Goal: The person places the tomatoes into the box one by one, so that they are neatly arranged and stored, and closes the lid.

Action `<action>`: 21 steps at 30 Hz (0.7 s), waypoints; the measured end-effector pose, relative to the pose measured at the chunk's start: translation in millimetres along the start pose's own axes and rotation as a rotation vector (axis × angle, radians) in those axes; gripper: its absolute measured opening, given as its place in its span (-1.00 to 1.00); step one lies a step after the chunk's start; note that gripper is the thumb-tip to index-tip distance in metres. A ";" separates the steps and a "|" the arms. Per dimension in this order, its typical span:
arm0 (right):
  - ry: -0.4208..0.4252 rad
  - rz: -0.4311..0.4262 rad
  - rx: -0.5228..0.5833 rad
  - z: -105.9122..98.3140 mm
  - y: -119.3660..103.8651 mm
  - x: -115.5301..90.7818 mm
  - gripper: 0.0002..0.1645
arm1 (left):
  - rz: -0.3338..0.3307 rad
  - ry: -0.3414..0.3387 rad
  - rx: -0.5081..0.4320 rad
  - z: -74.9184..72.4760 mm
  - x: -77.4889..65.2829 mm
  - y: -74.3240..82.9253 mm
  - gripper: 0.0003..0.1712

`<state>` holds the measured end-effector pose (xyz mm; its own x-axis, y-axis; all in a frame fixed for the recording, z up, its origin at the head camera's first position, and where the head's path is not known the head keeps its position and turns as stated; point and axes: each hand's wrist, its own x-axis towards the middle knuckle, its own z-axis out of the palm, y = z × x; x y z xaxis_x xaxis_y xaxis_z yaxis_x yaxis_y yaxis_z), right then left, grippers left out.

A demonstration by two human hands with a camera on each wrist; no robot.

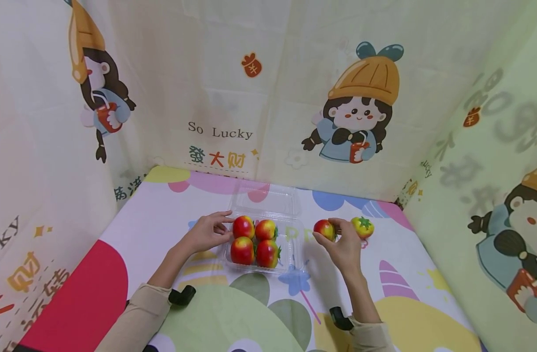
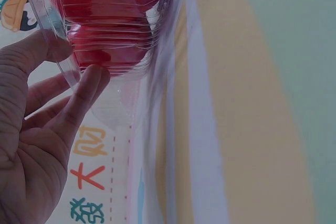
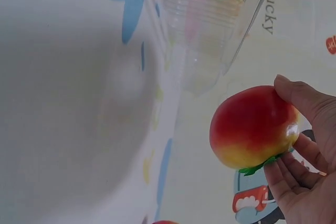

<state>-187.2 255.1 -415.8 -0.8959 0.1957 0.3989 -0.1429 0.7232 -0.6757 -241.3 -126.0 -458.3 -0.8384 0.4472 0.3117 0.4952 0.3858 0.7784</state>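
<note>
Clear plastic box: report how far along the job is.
Four fruits already sit inside the clear plastic box. The right hand holds a fifth fruit beside it; the left hand touches the box's side. Probably left: placing that one, then the sixth fruit near that hand, and closing the open lid.

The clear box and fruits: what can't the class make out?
Head view: part of the held fruit, hidden by the right hand.
Left wrist view: part of the clear box, beyond the top edge.
Right wrist view: a red thing, mostly below the bottom edge.
</note>
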 end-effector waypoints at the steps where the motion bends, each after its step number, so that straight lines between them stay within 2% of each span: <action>1: -0.002 -0.004 -0.001 0.6 -1.1 0.2 -0.34 | 0.003 0.000 -0.001 0.0 0.0 -0.2 -0.52; 11: -0.044 0.020 0.010 4.8 -14.0 0.1 -0.31 | 0.003 0.005 0.001 0.0 0.2 -0.6 -0.53; 21: -0.034 -0.032 0.020 11.7 -23.6 1.7 -0.33 | 0.002 -0.001 0.009 -0.1 0.2 -0.2 -0.52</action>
<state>-190.2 230.7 -406.5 -0.9043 0.1499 0.3996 -0.1798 0.7153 -0.6753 -241.6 -126.1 -458.3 -0.8375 0.4483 0.3126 0.4985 0.3922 0.7730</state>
